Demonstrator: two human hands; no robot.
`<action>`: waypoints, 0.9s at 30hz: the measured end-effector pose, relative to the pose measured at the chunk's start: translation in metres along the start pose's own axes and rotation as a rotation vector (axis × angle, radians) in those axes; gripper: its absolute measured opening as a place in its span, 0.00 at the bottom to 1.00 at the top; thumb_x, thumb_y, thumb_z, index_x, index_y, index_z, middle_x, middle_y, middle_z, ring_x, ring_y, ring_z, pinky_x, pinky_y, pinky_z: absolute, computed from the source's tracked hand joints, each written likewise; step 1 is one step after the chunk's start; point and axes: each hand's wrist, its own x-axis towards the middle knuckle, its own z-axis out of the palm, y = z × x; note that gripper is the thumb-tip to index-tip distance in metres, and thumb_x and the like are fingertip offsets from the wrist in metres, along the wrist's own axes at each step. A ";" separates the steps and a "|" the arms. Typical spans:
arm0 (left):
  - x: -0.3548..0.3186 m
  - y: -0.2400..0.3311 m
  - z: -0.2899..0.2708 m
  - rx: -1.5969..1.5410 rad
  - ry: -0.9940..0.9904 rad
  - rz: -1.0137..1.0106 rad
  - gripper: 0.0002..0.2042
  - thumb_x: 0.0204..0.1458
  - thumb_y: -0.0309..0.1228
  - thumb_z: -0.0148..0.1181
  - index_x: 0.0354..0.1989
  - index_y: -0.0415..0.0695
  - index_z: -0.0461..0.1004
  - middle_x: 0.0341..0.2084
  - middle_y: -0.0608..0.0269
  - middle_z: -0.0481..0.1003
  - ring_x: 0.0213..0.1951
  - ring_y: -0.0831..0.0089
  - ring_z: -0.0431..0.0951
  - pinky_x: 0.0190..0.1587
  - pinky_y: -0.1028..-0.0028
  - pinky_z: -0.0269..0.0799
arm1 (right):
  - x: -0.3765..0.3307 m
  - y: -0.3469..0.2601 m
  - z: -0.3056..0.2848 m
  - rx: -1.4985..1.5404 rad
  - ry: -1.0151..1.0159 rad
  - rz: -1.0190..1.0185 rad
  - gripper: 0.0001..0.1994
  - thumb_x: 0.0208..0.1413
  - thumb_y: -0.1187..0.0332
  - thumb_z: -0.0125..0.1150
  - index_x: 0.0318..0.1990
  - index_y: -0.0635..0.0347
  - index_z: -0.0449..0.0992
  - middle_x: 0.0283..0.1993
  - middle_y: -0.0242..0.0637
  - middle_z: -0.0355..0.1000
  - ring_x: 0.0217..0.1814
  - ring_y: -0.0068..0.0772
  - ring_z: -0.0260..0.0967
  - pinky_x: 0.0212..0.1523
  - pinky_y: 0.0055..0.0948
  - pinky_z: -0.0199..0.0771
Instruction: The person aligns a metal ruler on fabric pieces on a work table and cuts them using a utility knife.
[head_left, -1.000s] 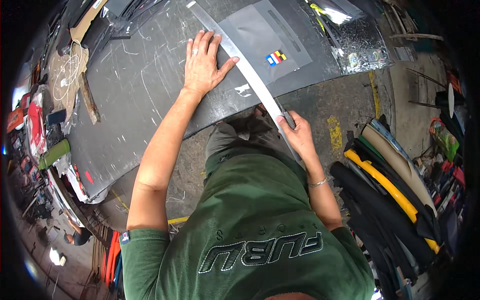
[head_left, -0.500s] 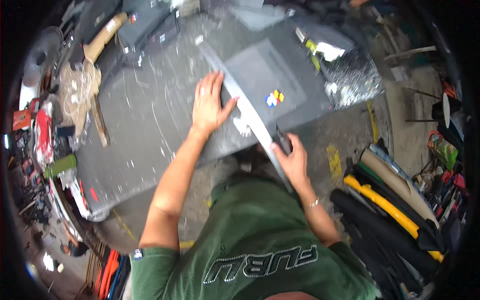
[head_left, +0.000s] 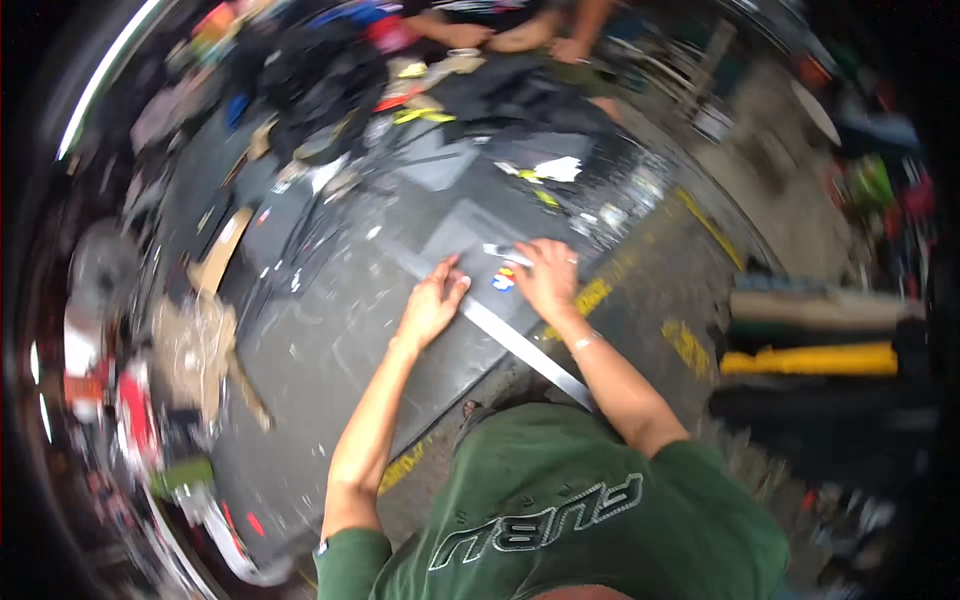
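Head view, frame motion-blurred. Left hand [head_left: 432, 305] lies palm down on the dark grey sheet [head_left: 330, 330] covering the desk, fingers [head_left: 452, 268] extended and slightly spread, tips pointing away from the person toward the far edge. Left forearm comes up from the lower edge, elbow bent only a little. Hand rests just beside, and seems to touch, the long metal straightedge [head_left: 510, 335], which runs diagonally across the sheet and overhangs the near edge by the person's green shirt [head_left: 560, 510]. Right hand [head_left: 545, 280] sits palm down on the other side of the straightedge, wrist cocked, bracelet at the wrist. Its fingers are curled close together around a small pale tool [head_left: 503, 251]; exact grip cannot be told through the blur. A small coloured sticker [head_left: 503, 281] shows on the sheet between the two hands. Another person's hands [head_left: 520, 40] lie at the far edge, well apart
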 end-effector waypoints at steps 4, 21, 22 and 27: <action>0.026 0.114 0.015 0.164 -0.524 0.459 0.39 0.59 0.43 0.67 0.74 0.37 0.57 0.40 0.57 0.82 0.46 0.73 0.82 0.56 0.72 0.73 | -0.003 -0.001 0.014 -0.088 -0.027 -0.075 0.19 0.61 0.51 0.57 0.53 0.47 0.78 0.50 0.34 0.70 0.54 0.40 0.65 0.56 0.44 0.64; 0.138 0.248 0.121 0.119 -0.139 0.783 0.24 0.52 0.36 0.71 0.57 0.41 0.77 0.41 0.50 0.81 0.42 0.56 0.83 0.47 0.63 0.78 | -0.008 0.011 0.013 -0.050 0.116 0.039 0.21 0.47 0.55 0.66 0.48 0.50 0.71 0.48 0.34 0.66 0.60 0.42 0.61 0.63 0.48 0.61; 0.140 0.250 0.126 0.189 -0.130 0.748 0.23 0.52 0.37 0.70 0.56 0.41 0.78 0.42 0.50 0.81 0.42 0.54 0.82 0.47 0.62 0.77 | -0.007 0.010 0.015 -0.049 0.087 0.052 0.21 0.47 0.55 0.66 0.48 0.50 0.71 0.47 0.34 0.66 0.59 0.41 0.61 0.62 0.47 0.61; 0.173 0.256 0.138 0.098 0.007 0.870 0.20 0.52 0.36 0.69 0.52 0.42 0.79 0.47 0.48 0.80 0.52 0.51 0.79 0.55 0.59 0.75 | -0.005 0.007 0.027 -0.084 0.064 0.018 0.23 0.48 0.54 0.68 0.50 0.53 0.72 0.54 0.37 0.63 0.62 0.42 0.60 0.63 0.48 0.62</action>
